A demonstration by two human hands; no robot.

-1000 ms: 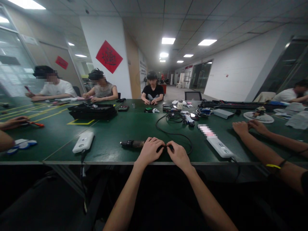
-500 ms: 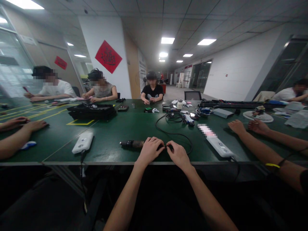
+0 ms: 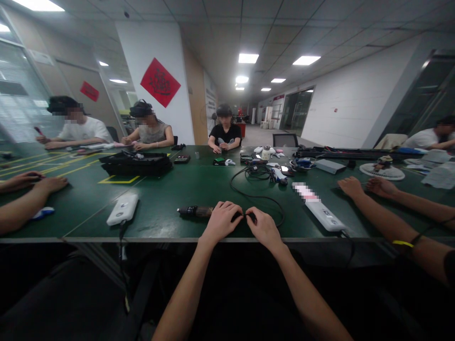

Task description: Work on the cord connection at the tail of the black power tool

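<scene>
An electric screwdriver (image 3: 195, 211) lies along the table with its metal tip to the left; its front is black and its body brownish. My left hand (image 3: 224, 219) is closed over the rear end, which its fingers cover. Just to the right, my right hand (image 3: 262, 224) pinches the end of a black cable (image 3: 258, 196) near that rear end. The fingertips of both hands almost meet. Whether the cable end sits in the screwdriver is hidden by my fingers. From my right hand the cable loops back over the table.
The green table (image 3: 163, 199) bears a white power bank (image 3: 122, 210) on the left and a white device (image 3: 325, 215) on the right. Farther back are a black tray (image 3: 137, 166) and coiled cables (image 3: 256, 172). Co-workers' arms rest at both sides.
My hands and the screwdriver have hardly moved. The view has shifted very slightly.
</scene>
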